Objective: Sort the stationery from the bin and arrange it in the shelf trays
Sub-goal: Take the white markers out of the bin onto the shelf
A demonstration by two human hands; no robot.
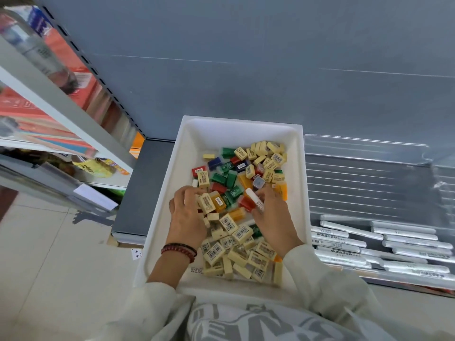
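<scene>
A white bin [162, 217] stands on the low shelf in front of me, filled with several cream erasers [242, 232] and green, red, orange and blue sharpeners [219, 177]. My left hand [187, 215] reaches into the pile, its fingers curled round a cream eraser [206, 203]. My right hand [273, 215] is also in the bin and pinches a white tube-shaped item [254, 199] between its fingers.
To the right lies a clear shelf tray [369, 148] with ribbed dividers, and several white pens [369, 242] lie in front of it. Shelves with red packs and other goods [49, 102] stand at the left. The grey back panel [246, 70] rises behind.
</scene>
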